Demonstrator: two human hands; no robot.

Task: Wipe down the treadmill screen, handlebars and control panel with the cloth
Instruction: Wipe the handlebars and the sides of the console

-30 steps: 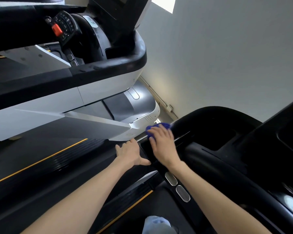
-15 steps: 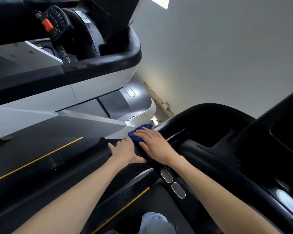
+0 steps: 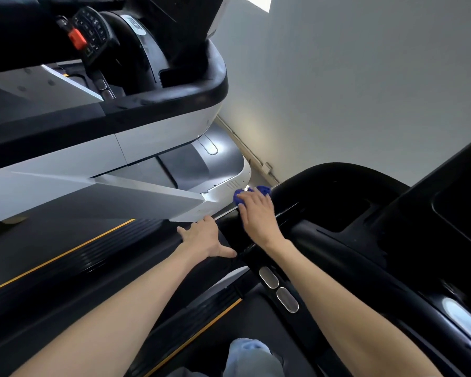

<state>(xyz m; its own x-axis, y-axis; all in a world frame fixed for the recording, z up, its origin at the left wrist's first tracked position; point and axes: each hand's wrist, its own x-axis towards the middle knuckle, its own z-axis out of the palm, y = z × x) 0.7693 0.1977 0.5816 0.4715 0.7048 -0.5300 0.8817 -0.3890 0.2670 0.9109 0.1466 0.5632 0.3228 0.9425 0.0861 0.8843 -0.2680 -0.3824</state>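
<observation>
My right hand [image 3: 257, 214] lies flat with straight fingers on a blue cloth [image 3: 264, 190], pressing it onto the black left handlebar [image 3: 288, 202] of the treadmill I stand on. Only the cloth's far edge shows past my fingertips. My left hand [image 3: 203, 238] rests open, fingers spread, on the same black rail just below, thumb pointing right. The dark control panel [image 3: 346, 213] and the screen [image 3: 462, 202] sit to the right of my right hand. Two silver pulse sensors [image 3: 278, 288] sit on the rail near my right forearm.
A second treadmill [image 3: 152, 148] with a white and black frame stands close on the left; its keypad with a red safety clip [image 3: 78, 39] is at the top left. A grey wall [image 3: 337, 91] fills the upper right. My knee [image 3: 249, 355] shows at the bottom.
My right hand slid the cloth down toward my left hand half a second ago, then back up the handlebar away from it. My left hand stayed on the rail.
</observation>
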